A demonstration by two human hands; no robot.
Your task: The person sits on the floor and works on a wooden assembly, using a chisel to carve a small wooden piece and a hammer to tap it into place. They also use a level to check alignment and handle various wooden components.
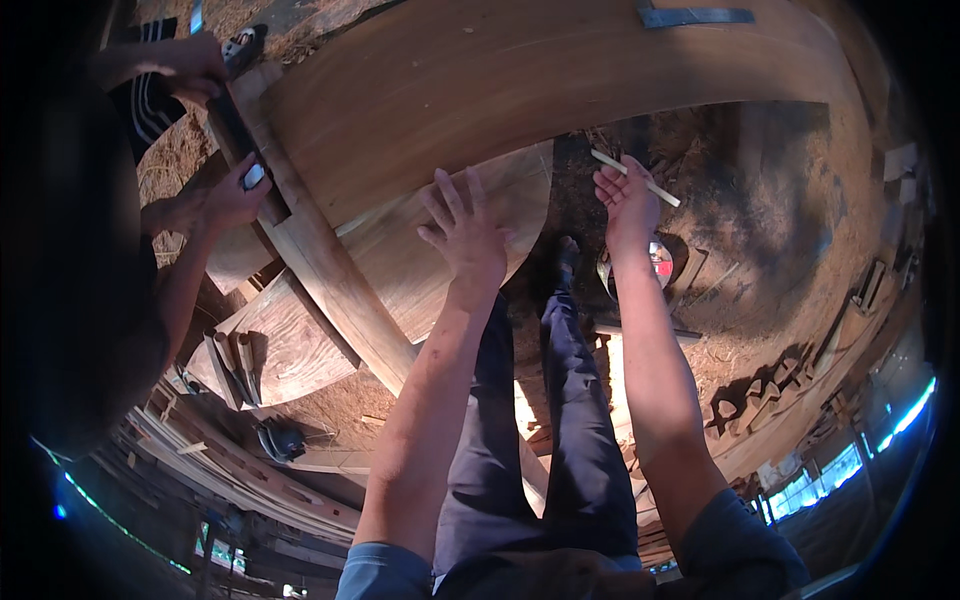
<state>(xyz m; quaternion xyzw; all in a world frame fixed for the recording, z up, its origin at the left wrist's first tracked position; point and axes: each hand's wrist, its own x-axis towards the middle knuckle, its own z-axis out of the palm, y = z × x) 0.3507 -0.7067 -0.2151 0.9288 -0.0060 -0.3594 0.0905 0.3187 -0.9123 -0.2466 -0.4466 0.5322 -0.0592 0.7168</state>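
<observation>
My left hand [466,228] is over a pale wooden board [520,200], fingers spread and palm down, holding nothing; whether it touches the surface I cannot tell. To the right, my right hand [630,210] is turned palm up with its fingers curled. A thin, pale wooden stick [660,192] lies across those fingers, both its ends sticking out. Beyond my left hand stretches a large, smooth brown wooden slab [400,110]. A rounded wooden beam [335,275] runs slantwise on the left.
A co-worker's hands [232,200] are at a dark, long piece [232,125] on the beam's far end. On the slab's far part rests a metal square [697,17]. Several short wood pieces [235,365] lie at left, and offcuts [765,400] at right. Shavings litter the floor.
</observation>
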